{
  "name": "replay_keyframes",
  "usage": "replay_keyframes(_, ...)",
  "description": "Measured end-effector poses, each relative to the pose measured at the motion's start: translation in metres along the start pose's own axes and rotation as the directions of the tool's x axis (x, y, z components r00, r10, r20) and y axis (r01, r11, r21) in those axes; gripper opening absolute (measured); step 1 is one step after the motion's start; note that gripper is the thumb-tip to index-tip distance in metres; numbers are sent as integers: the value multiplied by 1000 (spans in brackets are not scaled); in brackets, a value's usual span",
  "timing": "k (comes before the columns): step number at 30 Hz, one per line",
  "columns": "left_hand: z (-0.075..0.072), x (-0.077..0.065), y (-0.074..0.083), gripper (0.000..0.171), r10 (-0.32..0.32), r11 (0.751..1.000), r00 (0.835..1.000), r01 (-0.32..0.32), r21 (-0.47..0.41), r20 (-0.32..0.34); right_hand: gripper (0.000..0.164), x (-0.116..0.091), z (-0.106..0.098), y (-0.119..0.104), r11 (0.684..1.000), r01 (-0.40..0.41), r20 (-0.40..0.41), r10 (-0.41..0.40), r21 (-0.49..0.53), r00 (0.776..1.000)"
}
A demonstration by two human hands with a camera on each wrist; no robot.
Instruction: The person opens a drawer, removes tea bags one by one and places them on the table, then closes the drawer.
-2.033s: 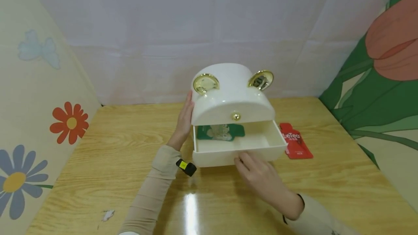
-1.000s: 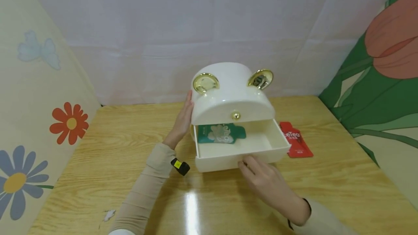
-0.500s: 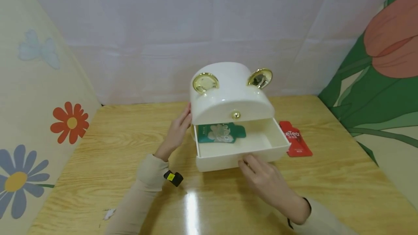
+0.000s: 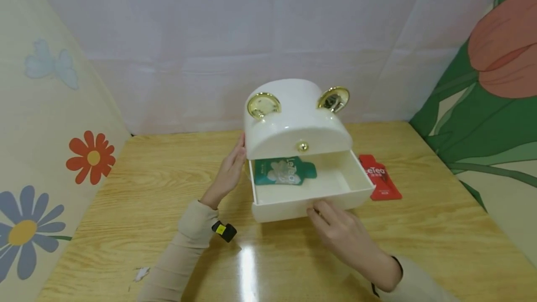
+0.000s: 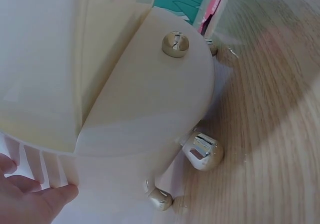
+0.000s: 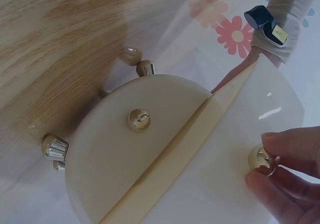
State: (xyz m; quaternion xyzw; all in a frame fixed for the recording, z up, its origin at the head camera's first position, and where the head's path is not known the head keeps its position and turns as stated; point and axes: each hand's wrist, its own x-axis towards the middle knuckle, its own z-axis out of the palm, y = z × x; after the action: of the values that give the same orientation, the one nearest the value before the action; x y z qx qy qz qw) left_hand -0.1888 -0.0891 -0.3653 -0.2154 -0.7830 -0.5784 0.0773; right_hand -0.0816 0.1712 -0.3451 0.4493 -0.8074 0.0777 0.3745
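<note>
"White, glossy plastic: a dome-topped storage box (image 4: 289,106) stands on a pale wood-grain table (image 4: 168,167), its shallow white drawer (image 4: 281,211) pulled out towards 6 o'clock. Two round gold ears (image 4: 263,105) sit at 11 and 1."

"Who is touching it?"

"A person's right hand (image 4: 346,236), at 5 o'clock from the box. Its thumb and fingers pinch a small round gold knob (image 6: 259,158) on the drawer front; the right wrist view shows the grip best."

"And the left?"

"The left hand (image 4: 226,174) is at 8 o'clock, fingertips against the box's slotted side. Some fingers are partly hidden, so I cannot tell how far they are spread."

"Anything inside?"

"One flat green pouch (image 4: 278,171), printed with a pale flower, lies at 9 o'clock in the drawer, its narrow neck pointing to 3."

"And outside?"

"One flat red pouch (image 4: 382,183) lies on the table at 4 o'clock, near the drawer."
</note>
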Motion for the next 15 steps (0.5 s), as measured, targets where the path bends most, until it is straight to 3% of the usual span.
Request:
replay_keyframes(8,1,-1,-6,60,54,998,998,-54,19,-27,49,-1,-5,-6,1000,29,-10,-29,-6,1000)
replay_keyframes(15,0,-1,-1,50,26,1000,999,-26,4,-30,45,3,-9,-8,999,52,-62,-52,2,997)
